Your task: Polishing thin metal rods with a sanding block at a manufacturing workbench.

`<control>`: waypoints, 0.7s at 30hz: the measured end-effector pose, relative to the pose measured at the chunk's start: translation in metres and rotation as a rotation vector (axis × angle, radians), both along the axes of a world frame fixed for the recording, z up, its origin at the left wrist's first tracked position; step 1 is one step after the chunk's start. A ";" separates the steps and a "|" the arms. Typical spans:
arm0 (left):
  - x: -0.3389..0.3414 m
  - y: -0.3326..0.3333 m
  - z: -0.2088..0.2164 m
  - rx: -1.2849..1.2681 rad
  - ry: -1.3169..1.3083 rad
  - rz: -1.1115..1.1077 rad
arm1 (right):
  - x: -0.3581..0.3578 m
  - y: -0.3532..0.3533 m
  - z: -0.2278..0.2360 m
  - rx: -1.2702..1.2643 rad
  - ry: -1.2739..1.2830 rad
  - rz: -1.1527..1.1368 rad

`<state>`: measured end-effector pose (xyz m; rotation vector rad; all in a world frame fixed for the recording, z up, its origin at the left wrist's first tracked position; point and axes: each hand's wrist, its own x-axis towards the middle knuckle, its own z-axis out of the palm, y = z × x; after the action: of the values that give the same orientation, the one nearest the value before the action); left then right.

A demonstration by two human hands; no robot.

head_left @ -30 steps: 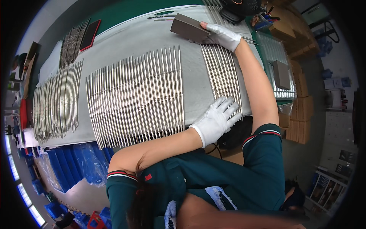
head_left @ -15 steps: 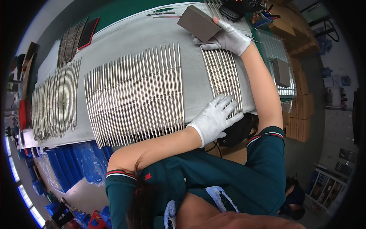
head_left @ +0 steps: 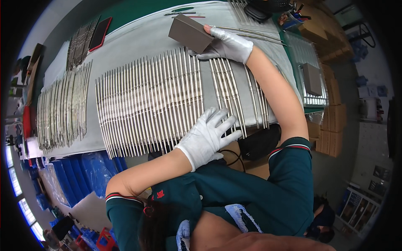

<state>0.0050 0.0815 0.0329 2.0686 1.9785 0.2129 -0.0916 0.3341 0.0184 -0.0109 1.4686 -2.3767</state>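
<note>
My right hand [head_left: 230,47], in a white glove with a bare thumb tip, grips a grey-brown rectangular block [head_left: 189,32] over the far ends of the metal rods. My left hand [head_left: 204,137], also gloved, lies with fingers spread over the near ends of a small group of slim silvery rods [head_left: 226,85]. That group lies between the two hands, just right of a wide row of matching rods [head_left: 146,102] laid side by side. A few more rods [head_left: 258,102] lie farther right, partly hidden by my right forearm.
Another rod bundle [head_left: 65,111] lies at the left, near a red-edged phone [head_left: 100,34]. Loose rods [head_left: 251,33] cross the far right of the cloth-covered table. A second grey block [head_left: 312,79] rests on clear trays. Blue bins [head_left: 75,180] stand below the table's left front edge.
Both hands have moved left, the right one with the block. A small group of rods has slid left toward the wide row, parting from the rods at the right.
</note>
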 end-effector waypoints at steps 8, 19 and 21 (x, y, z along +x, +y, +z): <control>0.009 0.016 -0.009 0.030 -0.006 -0.026 | 0.007 0.020 -0.004 -0.089 -0.038 -0.053; 0.018 0.041 -0.014 0.028 0.030 -0.112 | 0.025 0.050 0.000 -0.098 -0.119 -0.126; 0.016 0.035 -0.015 0.042 0.000 -0.086 | 0.024 0.043 0.001 -0.099 -0.121 -0.135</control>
<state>0.0209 0.1164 0.0174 2.1738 1.8956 0.2391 -0.0678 0.3768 0.0192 0.2103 1.3342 -2.5060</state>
